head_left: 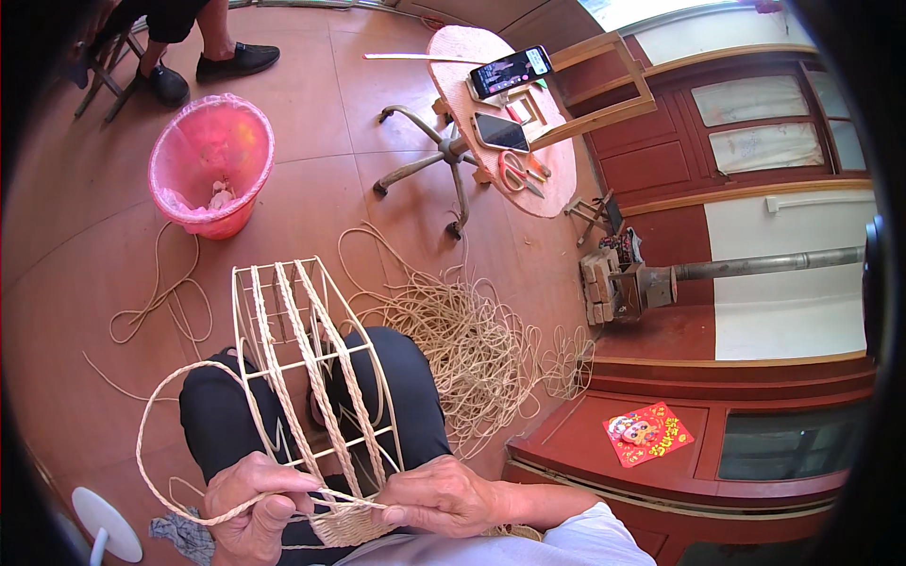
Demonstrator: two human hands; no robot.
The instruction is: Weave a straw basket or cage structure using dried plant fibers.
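Observation:
A cream wire frame (326, 357) rests across my knees, with braided cords running along its length. At its near end is a woven section (351, 524) close to my body. My left hand (253, 505) pinches a twisted tan cord (143, 439), which loops out to the left and back toward the frame. On the other side of the woven part, my right hand (442, 497) is closed with thumb and fingers on a strand of the same cord, near the frame's edge. Some fingertips and the lower weaving are partly hidden.
A big tangle of cord (472, 349) lies right of my knees. Ahead stand a lined pink bin (212, 170) and a round table (557, 200) bearing phones, scissors (512, 172) and a wooden frame. Another person's shoes (236, 64) are at upper left. A red cabinet (566, 443) stands right.

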